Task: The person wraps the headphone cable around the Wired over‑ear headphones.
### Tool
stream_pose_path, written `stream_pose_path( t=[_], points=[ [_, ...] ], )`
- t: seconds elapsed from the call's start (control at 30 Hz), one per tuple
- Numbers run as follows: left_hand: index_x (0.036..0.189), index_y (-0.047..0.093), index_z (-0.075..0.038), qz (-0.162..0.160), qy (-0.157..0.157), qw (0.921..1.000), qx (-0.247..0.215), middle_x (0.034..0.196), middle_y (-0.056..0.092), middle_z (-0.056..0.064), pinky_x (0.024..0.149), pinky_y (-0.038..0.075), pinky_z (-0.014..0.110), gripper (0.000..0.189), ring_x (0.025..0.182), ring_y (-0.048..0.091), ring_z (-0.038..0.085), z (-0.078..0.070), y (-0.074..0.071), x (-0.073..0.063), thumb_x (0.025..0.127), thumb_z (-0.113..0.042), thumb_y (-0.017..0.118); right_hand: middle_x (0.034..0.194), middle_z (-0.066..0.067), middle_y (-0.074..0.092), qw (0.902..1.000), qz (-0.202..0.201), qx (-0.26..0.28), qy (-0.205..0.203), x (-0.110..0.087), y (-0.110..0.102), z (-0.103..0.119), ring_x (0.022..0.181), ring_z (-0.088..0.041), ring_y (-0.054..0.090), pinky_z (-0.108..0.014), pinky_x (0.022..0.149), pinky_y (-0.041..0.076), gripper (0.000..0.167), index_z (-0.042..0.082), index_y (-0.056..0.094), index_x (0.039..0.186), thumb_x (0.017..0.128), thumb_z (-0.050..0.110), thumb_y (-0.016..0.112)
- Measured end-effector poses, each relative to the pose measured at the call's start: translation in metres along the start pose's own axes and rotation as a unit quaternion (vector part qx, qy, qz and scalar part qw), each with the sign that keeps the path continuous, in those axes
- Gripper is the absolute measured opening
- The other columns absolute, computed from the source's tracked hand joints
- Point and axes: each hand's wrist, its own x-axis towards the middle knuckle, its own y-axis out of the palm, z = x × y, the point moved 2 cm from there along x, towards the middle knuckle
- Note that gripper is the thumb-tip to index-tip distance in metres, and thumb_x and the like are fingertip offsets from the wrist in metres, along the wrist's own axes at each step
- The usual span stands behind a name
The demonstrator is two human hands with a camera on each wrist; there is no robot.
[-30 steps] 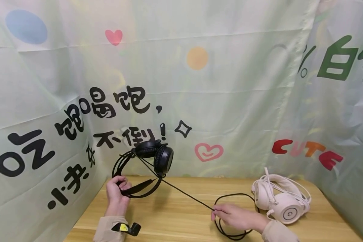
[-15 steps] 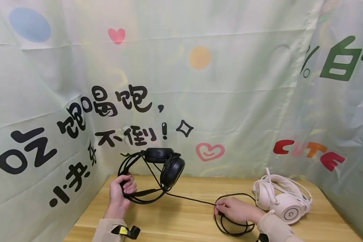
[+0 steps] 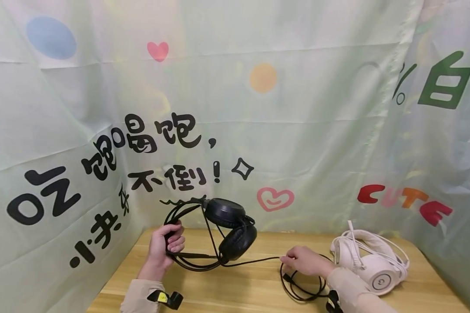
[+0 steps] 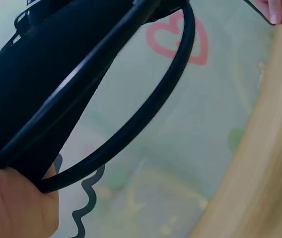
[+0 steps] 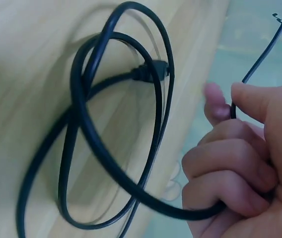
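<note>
My left hand (image 3: 162, 248) grips the headband of a pair of black headphones (image 3: 239, 242), held up above the table at the left. Both ear cups point to the right. In the left wrist view the headband's thin outer tubes (image 4: 153, 100) run out of the hand. My right hand (image 3: 307, 261) pinches the headphones' black cable (image 3: 254, 261) between thumb and forefinger, with the other fingers curled round it. Below that hand, loose loops of cable (image 5: 113, 168) hang with a small black plug (image 5: 151, 71) among them.
White headphones (image 3: 380, 271) with a mic boom and a wrapped white cable lie on the wooden table (image 3: 215, 295), right of my right hand. Pale printed cloth (image 3: 321, 152) stands round the back and both sides.
The black headphones have moved right and slightly down in my left hand, with the ear cups turning downward. My right hand has risen slightly, and the cable between the hands hangs slacker.
</note>
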Motion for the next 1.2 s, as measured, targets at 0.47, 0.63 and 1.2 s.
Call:
stream_pose_path(
  t=[0.47,0.63,1.2],
  points=[
    [0.093,0.056,-0.014,0.082,-0.02,0.9947,0.059,0.066,0.011,-0.001,0.045,0.018,0.017,0.03,0.052,0.007,0.012,-0.002,0.017,0.006,0.102,0.003,0.033,0.054,0.008,0.029,0.9841,-0.125,-0.033,0.122,-0.014,-0.024,0.061,0.051,-0.01,0.023,-0.025,0.053,0.027,0.057,0.02,0.039,0.06,0.104,0.044,0.068],
    [0.091,0.056,-0.015,0.088,-0.05,0.9887,0.111,0.061,0.021,-0.007,0.043,0.026,0.013,0.025,0.048,0.016,0.005,0.0,0.023,0.01,0.1,0.002,0.04,0.054,0.009,0.027,0.9769,-0.156,-0.034,0.142,-0.009,-0.033,0.061,0.049,-0.009,0.022,-0.026,0.052,0.026,0.062,0.02,0.037,0.058,0.095,0.051,0.078],
    [0.086,0.054,-0.015,0.07,-0.11,0.9642,0.231,0.056,0.032,-0.014,0.042,0.03,0.013,0.015,0.045,0.03,-0.001,0.004,0.04,0.018,0.093,-0.002,0.054,0.054,0.01,0.025,0.9601,-0.203,-0.101,0.164,0.006,-0.057,0.075,0.052,-0.009,0.019,-0.026,0.05,0.017,0.068,0.022,0.037,0.055,0.081,0.064,0.084]
  ],
)
